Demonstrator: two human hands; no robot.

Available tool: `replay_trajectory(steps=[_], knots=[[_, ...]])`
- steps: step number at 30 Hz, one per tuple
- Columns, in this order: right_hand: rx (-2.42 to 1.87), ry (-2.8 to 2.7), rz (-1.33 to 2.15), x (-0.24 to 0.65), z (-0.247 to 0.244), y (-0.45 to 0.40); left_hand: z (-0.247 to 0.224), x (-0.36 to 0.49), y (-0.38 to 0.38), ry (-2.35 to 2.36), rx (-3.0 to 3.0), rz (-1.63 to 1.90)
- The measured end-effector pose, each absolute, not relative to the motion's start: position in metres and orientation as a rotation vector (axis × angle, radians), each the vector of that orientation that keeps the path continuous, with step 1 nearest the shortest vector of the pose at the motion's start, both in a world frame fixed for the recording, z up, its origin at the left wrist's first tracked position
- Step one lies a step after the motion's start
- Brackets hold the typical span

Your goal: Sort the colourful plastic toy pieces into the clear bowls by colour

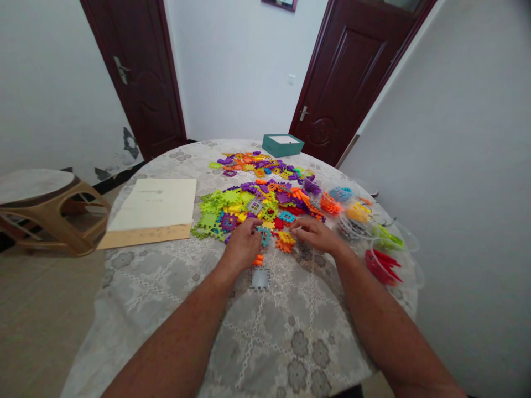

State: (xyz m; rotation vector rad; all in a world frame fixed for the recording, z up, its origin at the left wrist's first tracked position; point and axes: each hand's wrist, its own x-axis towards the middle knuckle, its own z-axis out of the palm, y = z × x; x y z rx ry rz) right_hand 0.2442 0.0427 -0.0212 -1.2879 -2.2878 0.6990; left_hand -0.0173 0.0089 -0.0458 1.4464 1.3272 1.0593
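white walls (232,72) | dark-red door, left (145,83) | dark-red door, right (348,61) | beige floor (41,309) | stool (37,188) beside table (166,287)

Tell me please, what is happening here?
Someone's left hand is at a blue piece, and the right hand is beside orange and yellow pieces; whether either grips anything is unclear. A heap of colourful plastic pieces lies ahead on the table. A grey square piece lies nearer, and containers at right hold pieces grouped by colour.

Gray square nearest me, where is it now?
In the head view, the gray square lies near the middle, on the tablecloth, just below the orange piece by your left hand.
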Motion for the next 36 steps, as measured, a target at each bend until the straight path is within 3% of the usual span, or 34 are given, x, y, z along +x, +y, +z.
replay_trajectory(steps=[6,9,15,22,29,36], knots=[[-1.474,-2.13,0.201,0.235,-0.042,0.07,-0.038,-0.016,0.007,1.315,1.289,1.083],[-1.548,-2.203,0.11,0.229,-0.058,0.078,-0.035,-0.013,0.007,1.28,1.182,1.099],[-1.538,-1.995,0.21,0.23,-0.064,0.07,-0.03,-0.01,0.005,1.259,1.038,1.126],[-1.004,-2.021,0.609,0.191,-0.039,0.027,-0.031,-0.013,0.006,1.194,1.025,1.158],[-0.94,-2.193,0.491,0.168,-0.039,0.015,-0.028,-0.015,0.005,1.131,0.983,1.184],[-0.945,-2.133,0.611,0.173,-0.041,0.017,-0.036,-0.018,0.01,1.172,1.15,1.107]])
